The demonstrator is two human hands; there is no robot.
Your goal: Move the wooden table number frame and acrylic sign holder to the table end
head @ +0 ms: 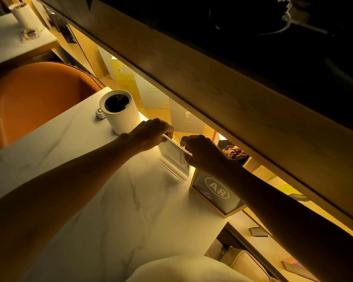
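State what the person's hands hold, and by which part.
Both the left hand and right hand grip the acrylic sign holder by its top edge.

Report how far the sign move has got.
Done, it seems: the wooden frame marked A8 stands at the table's far edge by the lit shelf. In hand: the left hand and right hand each hold a top corner of the acrylic sign holder, which sits beside the frame. Left: letting go of the holder once it is placed.
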